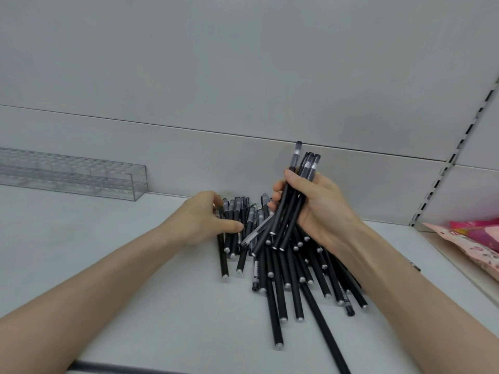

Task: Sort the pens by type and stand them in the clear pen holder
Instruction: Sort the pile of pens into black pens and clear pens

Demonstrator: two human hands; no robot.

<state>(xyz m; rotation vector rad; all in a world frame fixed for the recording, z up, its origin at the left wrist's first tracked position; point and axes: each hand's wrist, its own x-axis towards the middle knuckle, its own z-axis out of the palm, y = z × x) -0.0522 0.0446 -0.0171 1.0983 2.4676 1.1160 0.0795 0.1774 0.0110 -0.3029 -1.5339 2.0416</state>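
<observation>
A loose pile of black pens point(294, 268) lies on the white shelf, most with silver end caps pointing toward me. My right hand point(321, 209) grips a bundle of several black pens point(290, 209), held upright and tilted, with their clear-capped tips above my fingers. My left hand point(199, 220) rests on the left side of the pile, fingers curled over a few pens and the thumb stretched toward a clear-barrelled pen point(255, 233). The clear pen holder point(108, 179), a long acrylic box with many small compartments, stands against the back wall at the far left and looks to hold nothing.
The white shelf point(121, 252) runs left and forward of the pile. A grey back panel rises behind it. Pink packaged goods point(475, 238) lie on the neighbouring shelf at the right, past a slotted metal upright point(445, 168).
</observation>
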